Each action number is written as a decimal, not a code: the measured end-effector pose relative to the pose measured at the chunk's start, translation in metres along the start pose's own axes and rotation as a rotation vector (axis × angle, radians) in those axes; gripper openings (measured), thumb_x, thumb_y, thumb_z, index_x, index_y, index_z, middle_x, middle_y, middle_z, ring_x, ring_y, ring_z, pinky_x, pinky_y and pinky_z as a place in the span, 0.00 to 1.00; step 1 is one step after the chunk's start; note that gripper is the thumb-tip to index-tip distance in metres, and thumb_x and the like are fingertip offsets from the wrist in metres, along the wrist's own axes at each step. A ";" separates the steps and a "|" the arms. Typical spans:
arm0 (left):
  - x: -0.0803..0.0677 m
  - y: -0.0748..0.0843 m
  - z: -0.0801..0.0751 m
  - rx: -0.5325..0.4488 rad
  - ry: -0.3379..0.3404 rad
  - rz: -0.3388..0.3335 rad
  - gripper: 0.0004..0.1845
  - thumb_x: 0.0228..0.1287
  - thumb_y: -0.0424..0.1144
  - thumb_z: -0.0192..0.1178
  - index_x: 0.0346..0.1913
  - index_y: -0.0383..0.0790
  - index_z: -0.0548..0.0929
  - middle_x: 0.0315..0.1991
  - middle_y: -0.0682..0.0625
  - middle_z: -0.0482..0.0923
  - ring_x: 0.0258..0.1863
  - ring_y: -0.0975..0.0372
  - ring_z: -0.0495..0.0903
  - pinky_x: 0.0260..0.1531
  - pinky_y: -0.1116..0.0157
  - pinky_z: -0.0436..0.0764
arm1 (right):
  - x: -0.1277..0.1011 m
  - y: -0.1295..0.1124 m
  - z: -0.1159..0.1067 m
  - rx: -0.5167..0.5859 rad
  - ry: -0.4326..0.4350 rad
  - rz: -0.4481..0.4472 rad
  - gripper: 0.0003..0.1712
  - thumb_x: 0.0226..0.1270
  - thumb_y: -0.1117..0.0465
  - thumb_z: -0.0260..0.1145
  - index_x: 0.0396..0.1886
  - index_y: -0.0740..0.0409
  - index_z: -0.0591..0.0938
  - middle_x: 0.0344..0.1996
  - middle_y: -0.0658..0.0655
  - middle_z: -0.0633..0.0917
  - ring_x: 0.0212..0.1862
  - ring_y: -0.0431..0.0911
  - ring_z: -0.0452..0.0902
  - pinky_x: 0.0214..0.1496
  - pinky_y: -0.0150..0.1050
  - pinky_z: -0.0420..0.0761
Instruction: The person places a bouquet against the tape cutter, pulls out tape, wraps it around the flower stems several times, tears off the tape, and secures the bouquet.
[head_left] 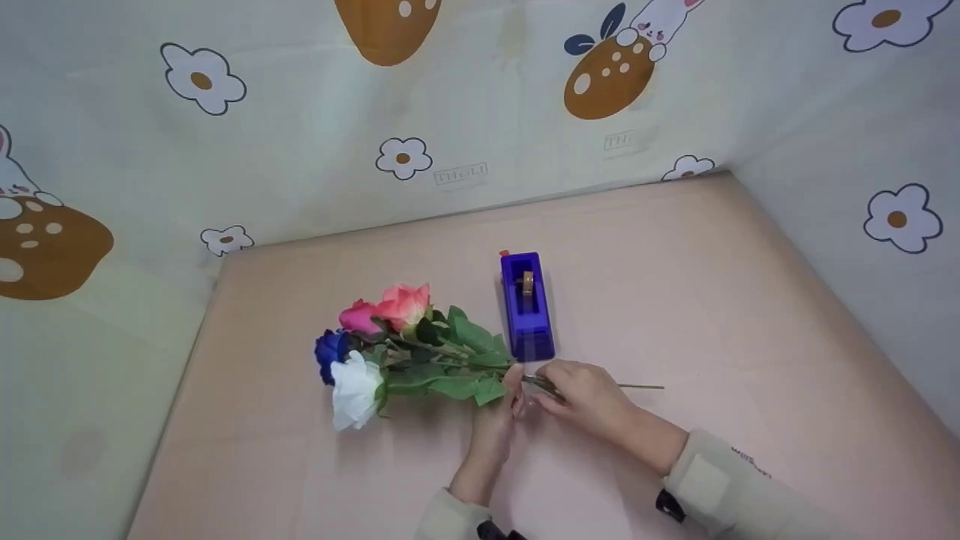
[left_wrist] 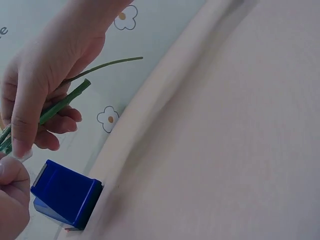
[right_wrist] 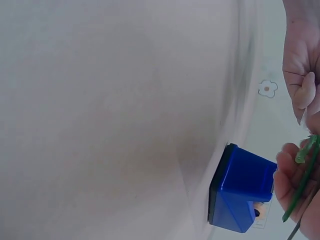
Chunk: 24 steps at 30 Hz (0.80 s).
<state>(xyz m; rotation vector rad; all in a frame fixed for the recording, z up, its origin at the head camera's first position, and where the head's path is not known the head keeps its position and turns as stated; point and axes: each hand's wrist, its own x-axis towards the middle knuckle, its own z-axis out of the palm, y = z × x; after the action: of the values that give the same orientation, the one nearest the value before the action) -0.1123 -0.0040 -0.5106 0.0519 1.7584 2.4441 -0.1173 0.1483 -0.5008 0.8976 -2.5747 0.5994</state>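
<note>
Binding step, by the look of it. Roses [head_left: 375,345] lie on desk [head_left: 675,285] beside tape dispenser [head_left: 527,306]. Right hand [head_left: 581,394] grasps stems [head_left: 540,382]; left hand [head_left: 501,409] pinches clear tape at them. Next move likely needs tape wound tight around.

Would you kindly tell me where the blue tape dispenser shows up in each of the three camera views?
Head: the blue tape dispenser stands at centre, just behind the hands and right of the roses.
Left wrist: it sits at the lower left, below the fingers.
Right wrist: it sits at the lower right, beside the fingers.
Shared landmark: the green stems, near the dispenser in every view.
</note>
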 end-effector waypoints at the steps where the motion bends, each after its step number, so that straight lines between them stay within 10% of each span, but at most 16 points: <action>1: 0.000 0.001 -0.001 0.011 0.004 -0.003 0.10 0.68 0.37 0.48 0.28 0.42 0.64 0.11 0.54 0.57 0.12 0.67 0.55 0.16 0.72 0.58 | 0.001 0.000 -0.001 0.012 -0.036 0.017 0.13 0.53 0.58 0.68 0.34 0.61 0.77 0.26 0.53 0.82 0.26 0.42 0.76 0.27 0.34 0.77; 6: 0.000 0.005 -0.005 0.060 0.032 -0.037 0.11 0.68 0.37 0.49 0.27 0.41 0.65 0.12 0.55 0.55 0.12 0.67 0.53 0.15 0.73 0.56 | 0.008 0.002 -0.020 0.221 -0.183 0.233 0.15 0.61 0.54 0.62 0.40 0.62 0.81 0.30 0.53 0.84 0.31 0.43 0.78 0.34 0.35 0.78; 10: -0.002 0.016 -0.004 0.058 0.035 -0.063 0.17 0.70 0.35 0.46 0.20 0.41 0.62 0.11 0.55 0.55 0.12 0.67 0.53 0.16 0.73 0.55 | 0.009 0.006 -0.040 0.302 0.019 0.238 0.09 0.60 0.62 0.63 0.38 0.61 0.82 0.31 0.52 0.83 0.35 0.43 0.78 0.37 0.36 0.79; 24: 0.000 0.003 0.003 0.048 0.054 -0.009 0.06 0.68 0.39 0.50 0.37 0.39 0.68 0.13 0.55 0.56 0.13 0.67 0.52 0.16 0.73 0.55 | 0.013 -0.016 -0.021 -0.230 -0.052 0.049 0.18 0.54 0.51 0.68 0.20 0.59 0.75 0.13 0.50 0.75 0.16 0.42 0.70 0.19 0.36 0.71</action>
<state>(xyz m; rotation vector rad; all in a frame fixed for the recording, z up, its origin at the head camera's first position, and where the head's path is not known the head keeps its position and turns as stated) -0.1118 -0.0020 -0.5072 -0.0168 1.8350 2.4193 -0.1127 0.1404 -0.4730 0.7836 -2.6502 0.2875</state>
